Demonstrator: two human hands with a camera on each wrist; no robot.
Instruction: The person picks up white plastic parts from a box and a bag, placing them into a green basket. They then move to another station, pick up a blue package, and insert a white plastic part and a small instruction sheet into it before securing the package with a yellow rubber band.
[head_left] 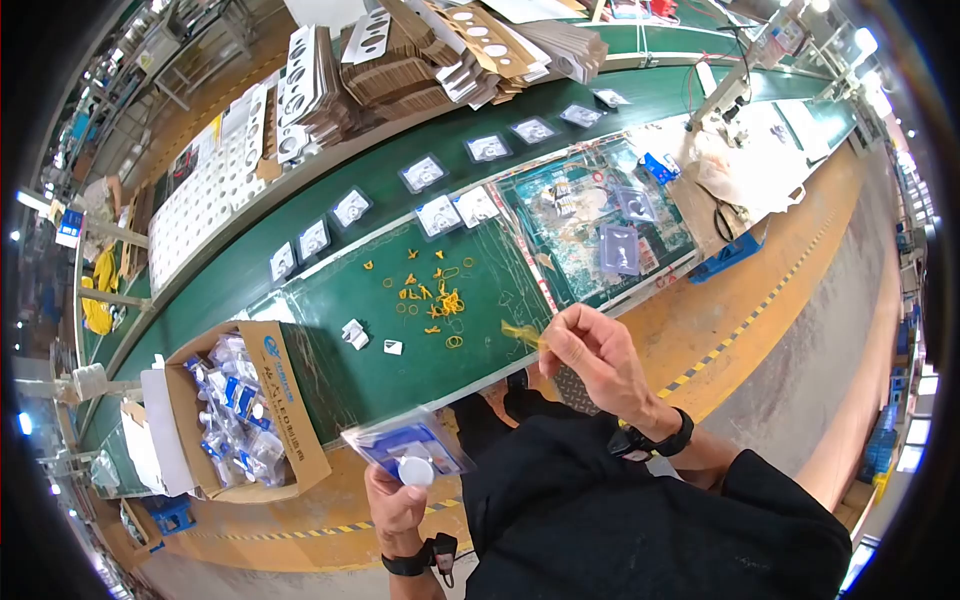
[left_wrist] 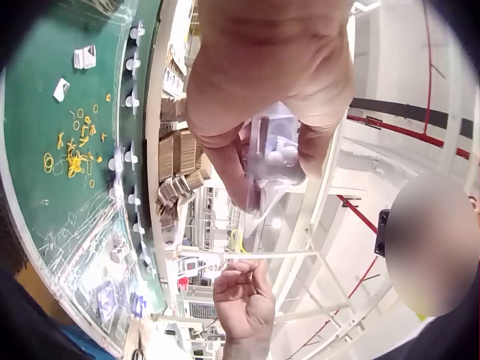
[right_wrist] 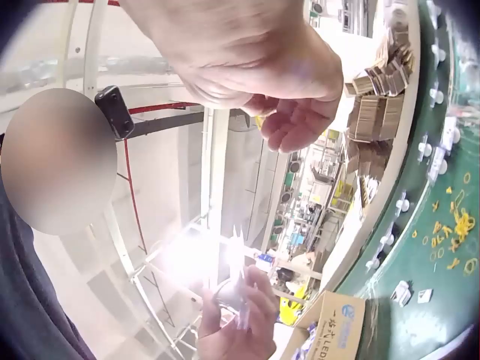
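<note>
My left hand (head_left: 396,508) grips a clear blister pack (head_left: 440,448) with a blue card and a white round part, thumb on its near side. In the left wrist view the pack (left_wrist: 283,139) sits between thumb and fingers. Off to the right, my right hand (head_left: 605,368) pinches a yellow rubber band (head_left: 520,332), blurred and stretched out toward the left. The right wrist view mostly hides that band behind the curled fingers (right_wrist: 289,135). Loose yellow rubber bands (head_left: 450,302) lie scattered on the green table (head_left: 345,385) between the hands.
An open carton (head_left: 300,425) full of packs stands at the left. Several blister packs (head_left: 423,174) line the green belt behind the table. Stacked cardboard sheets (head_left: 410,75) lie beyond it. Scissors (head_left: 724,220) and a clear plastic tray (head_left: 620,249) rest at the right.
</note>
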